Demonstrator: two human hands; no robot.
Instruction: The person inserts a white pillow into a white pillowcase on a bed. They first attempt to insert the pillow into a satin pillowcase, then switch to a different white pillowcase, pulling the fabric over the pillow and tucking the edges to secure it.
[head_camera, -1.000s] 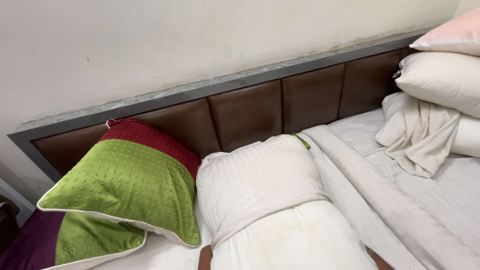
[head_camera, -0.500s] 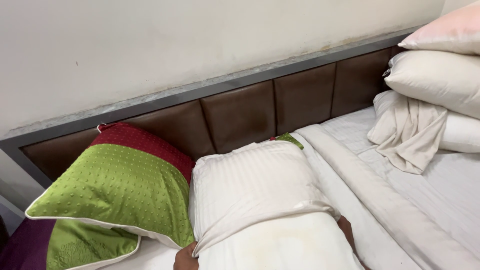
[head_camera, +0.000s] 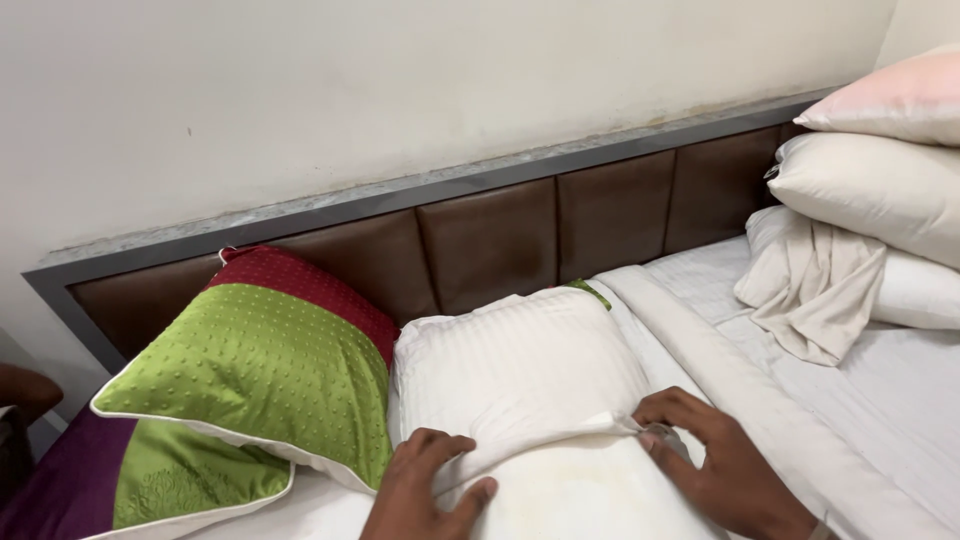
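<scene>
Both of our hands have come up into view since a second ago, when only the white pillow showed at the bottom edge; now they sit on it plainly. Our left hand (head_camera: 425, 490) lies with fingers spread on the near left corner of the white striped pillowcase (head_camera: 520, 370), pressing the cloth down against the bare cream pillow (head_camera: 580, 500) beneath. Our right hand (head_camera: 715, 455) is pinched shut on the open hem of that pillowcase, where the fabric bunches into a small fold — one hand steadies, the other grips the edge.

The pillow lies flat on the bed (head_camera: 880, 400), its far end close to the brown padded headboard (head_camera: 490, 245), just beside the green and red cushion (head_camera: 260, 375) that leans against the headboard to the left. A second green cushion with purple edging (head_camera: 180, 485) lies under it.

To the right, well apart, a stack of pillows (head_camera: 880, 185) sits with a crumpled cream cloth (head_camera: 815, 290) draped down over it — set aside, by the look of it.
</scene>
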